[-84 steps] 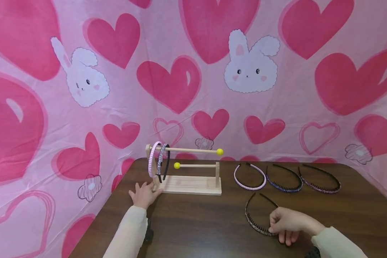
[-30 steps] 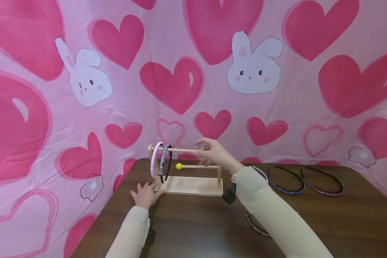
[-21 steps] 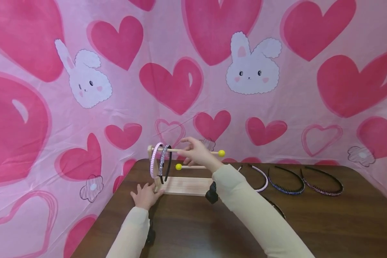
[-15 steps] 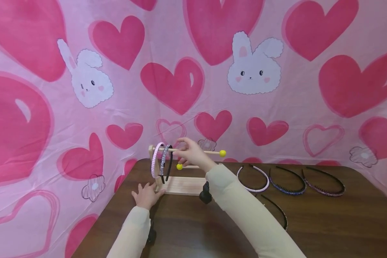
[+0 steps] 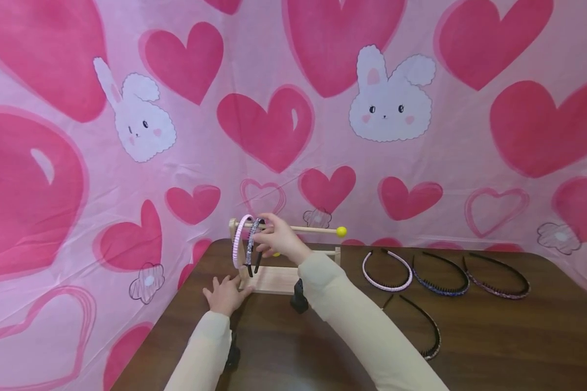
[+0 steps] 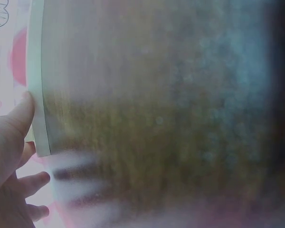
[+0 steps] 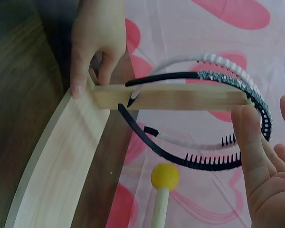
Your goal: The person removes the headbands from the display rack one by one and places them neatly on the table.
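A wooden rack [image 5: 274, 279] with two rods stands on the table. On its upper rod hang a pale pink ribbed headband [image 5: 236, 247] and a silver glitter headband [image 5: 250, 247] with black teeth. My right hand [image 5: 281, 238] is at the silver headband, its extended fingers [image 7: 251, 137] right against the band's curve in the right wrist view. My left hand [image 5: 225, 296] rests with spread fingers at the rack's left end, thumb on the base corner. The left wrist view shows that hand's fingers [image 6: 21, 114] along the base edge.
Right of the rack lie a pink-white headband [image 5: 387, 287], a blue glitter headband [image 5: 442, 290] and a purple-pink one [image 5: 501, 293]. A dark patterned headband [image 5: 436, 336] lies nearer, partly behind my right sleeve. Yellow balls tip the rods, the upper ball [image 5: 341, 232] at right.
My right hand left the dark patterned headband on the table, reached the upper rod's right end and moved left along the rod to the silver headband. My left hand stays put.
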Action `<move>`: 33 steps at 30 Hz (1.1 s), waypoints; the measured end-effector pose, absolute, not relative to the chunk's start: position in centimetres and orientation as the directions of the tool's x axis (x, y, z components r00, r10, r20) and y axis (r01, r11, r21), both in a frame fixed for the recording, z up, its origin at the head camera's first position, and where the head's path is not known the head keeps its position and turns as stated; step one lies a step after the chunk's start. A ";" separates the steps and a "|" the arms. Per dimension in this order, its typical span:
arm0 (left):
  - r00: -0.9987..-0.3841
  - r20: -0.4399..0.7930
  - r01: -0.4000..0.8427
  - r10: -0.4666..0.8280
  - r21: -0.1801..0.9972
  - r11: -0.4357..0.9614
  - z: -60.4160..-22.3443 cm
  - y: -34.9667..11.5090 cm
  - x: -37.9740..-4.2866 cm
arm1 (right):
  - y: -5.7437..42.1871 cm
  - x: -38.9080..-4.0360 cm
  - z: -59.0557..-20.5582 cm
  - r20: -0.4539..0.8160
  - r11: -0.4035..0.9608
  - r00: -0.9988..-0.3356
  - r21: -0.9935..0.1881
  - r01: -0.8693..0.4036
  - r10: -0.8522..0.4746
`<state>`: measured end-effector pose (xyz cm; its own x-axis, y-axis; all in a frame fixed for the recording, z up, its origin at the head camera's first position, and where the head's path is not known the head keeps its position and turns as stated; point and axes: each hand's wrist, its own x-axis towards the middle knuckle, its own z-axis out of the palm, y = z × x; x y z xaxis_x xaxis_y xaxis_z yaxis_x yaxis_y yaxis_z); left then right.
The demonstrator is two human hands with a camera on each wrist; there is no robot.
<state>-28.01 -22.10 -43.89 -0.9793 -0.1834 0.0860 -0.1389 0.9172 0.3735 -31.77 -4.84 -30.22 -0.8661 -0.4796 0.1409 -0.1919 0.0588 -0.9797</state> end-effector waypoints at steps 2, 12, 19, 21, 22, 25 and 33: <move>-0.979 0.087 -0.139 -0.184 0.374 0.917 -43.8 -22.1 -28.0 | -5.2 -31.7 -30.2 0.138 0.053 -0.869 -0.981 -0.185 -0.475; -0.979 0.077 -0.147 -0.190 0.382 0.912 -43.8 -22.1 -28.1 | -6.4 -31.7 -30.4 0.160 0.060 -0.904 -0.978 -0.199 -0.396; -0.977 0.068 -0.160 -0.200 0.383 0.910 -44.2 -22.2 -28.5 | -5.9 -31.9 -30.2 0.197 0.107 -0.904 -0.961 -0.255 -0.381; -0.977 0.067 -0.161 -0.201 0.384 0.909 -44.3 -22.2 -28.6 | -5.6 -31.9 -29.9 0.210 0.116 -0.900 -0.955 -0.272 -0.382; -0.977 0.070 -0.158 -0.200 0.384 0.910 -44.4 -22.2 -28.6 | -5.4 -31.9 -29.7 0.219 0.113 -0.897 -0.953 -0.281 -0.384; -0.978 0.072 -0.154 -0.197 0.391 0.907 -44.3 -22.2 -28.7 | -4.9 -31.4 -28.7 0.240 0.094 -0.890 -0.950 -0.297 -0.389; -0.977 0.064 -0.163 -0.203 0.390 0.907 -43.9 -22.1 -28.2 | -2.9 -31.5 -27.3 0.269 0.074 -0.876 -0.943 -0.323 -0.401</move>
